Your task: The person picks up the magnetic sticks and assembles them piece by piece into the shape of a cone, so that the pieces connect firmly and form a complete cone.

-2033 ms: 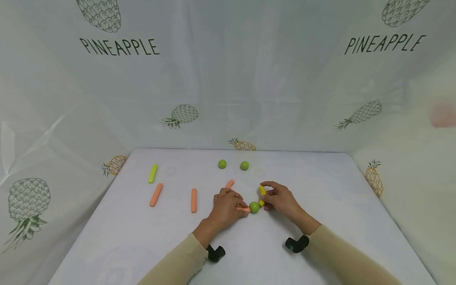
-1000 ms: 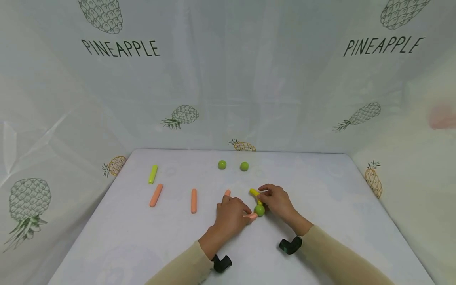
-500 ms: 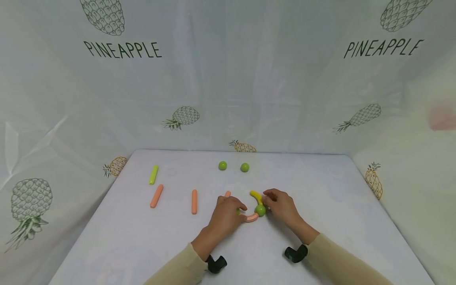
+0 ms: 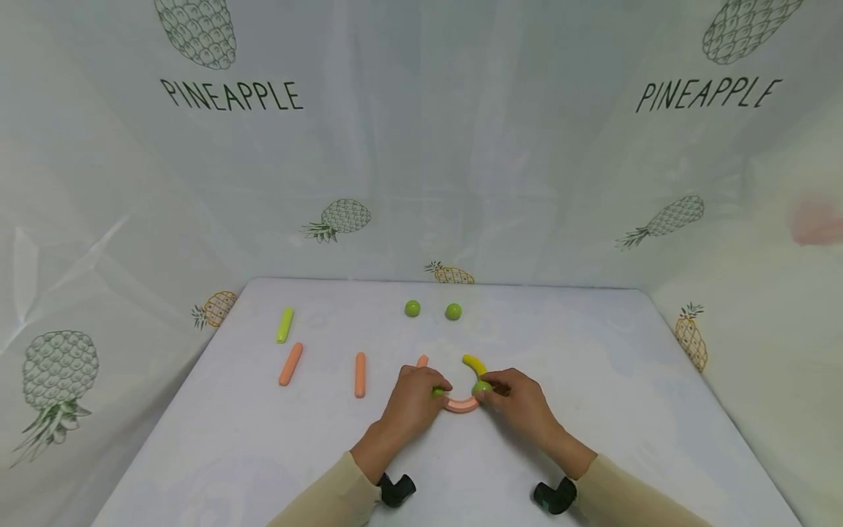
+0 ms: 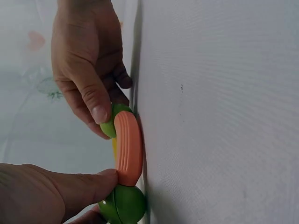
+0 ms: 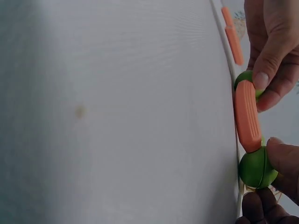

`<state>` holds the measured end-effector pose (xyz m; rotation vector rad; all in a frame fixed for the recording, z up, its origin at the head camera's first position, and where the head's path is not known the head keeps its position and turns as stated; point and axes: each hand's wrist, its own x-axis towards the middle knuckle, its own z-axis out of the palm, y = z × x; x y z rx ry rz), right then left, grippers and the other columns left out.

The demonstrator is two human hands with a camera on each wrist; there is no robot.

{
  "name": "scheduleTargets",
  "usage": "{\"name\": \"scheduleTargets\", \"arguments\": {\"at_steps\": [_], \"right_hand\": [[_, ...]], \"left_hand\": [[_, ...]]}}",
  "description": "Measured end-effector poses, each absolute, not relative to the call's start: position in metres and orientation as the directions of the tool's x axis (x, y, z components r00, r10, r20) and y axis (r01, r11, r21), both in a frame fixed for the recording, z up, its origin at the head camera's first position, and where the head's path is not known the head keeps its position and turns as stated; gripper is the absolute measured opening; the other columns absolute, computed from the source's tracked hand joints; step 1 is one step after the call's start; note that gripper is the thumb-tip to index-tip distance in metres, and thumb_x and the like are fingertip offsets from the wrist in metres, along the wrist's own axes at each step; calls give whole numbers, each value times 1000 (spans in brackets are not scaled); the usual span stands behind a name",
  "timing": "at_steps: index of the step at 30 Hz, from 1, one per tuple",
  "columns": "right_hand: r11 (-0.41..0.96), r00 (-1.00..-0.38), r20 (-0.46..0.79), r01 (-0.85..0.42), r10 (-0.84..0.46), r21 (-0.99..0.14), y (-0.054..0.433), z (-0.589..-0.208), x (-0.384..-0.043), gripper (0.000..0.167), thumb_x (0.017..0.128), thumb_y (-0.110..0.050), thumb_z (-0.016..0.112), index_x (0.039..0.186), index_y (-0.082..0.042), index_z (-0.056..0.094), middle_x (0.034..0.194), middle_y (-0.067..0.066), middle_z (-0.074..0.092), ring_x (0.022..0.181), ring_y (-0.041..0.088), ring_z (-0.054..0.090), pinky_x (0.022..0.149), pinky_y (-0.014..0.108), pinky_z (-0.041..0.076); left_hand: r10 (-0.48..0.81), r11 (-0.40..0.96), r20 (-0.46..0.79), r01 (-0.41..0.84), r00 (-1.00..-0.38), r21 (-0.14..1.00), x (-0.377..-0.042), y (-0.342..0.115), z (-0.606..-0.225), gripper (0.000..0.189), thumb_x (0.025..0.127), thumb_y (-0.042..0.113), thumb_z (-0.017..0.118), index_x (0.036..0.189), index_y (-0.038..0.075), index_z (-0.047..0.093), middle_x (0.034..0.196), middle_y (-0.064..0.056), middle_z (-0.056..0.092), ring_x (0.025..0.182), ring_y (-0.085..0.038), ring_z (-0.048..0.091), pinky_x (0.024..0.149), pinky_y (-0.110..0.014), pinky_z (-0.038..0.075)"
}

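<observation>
Both hands work at a chain of toy pieces near the middle of the table. My left hand (image 4: 413,402) pinches a green ball (image 5: 122,205) at the left end of a curved, ribbed orange piece (image 4: 462,405). At the other end of that piece, my right hand (image 4: 523,408) grips a second green ball (image 6: 254,169) between thumb and fingers. From this right ball a curved yellow piece (image 4: 473,363) reaches away toward the back. Another orange piece (image 4: 422,361) shows just behind my left hand, partly hidden by it.
Two loose green balls (image 4: 412,308) lie farther back on the white table (image 4: 593,351). To the left are two straight orange sticks (image 4: 360,375) and a yellow-green stick (image 4: 285,325). A pineapple-print sheet (image 4: 421,146) hangs behind and beside the table.
My right hand has moved from the yellow piece down to the right green ball. My left hand has shifted from the orange curved piece to the left green ball, uncovering more of the curve.
</observation>
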<state>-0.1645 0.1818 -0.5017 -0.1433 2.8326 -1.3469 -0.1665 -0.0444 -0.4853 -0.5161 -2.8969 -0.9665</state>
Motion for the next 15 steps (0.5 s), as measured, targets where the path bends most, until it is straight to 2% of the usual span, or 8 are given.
{"name": "scheduleTargets", "arguments": {"at_steps": [15], "right_hand": [[631,-997,65,-82,-51,-772,178,-502,-162,30,85,-18,90,112,-14,79,101,-1,71,90,12,65,77,26,53]], "left_hand": [[308,745,115,315,-944,588,-169,-47,-483,13,92,10,80,104,14,84,108,2,80,111,-24,61,97,-41,51]]}}
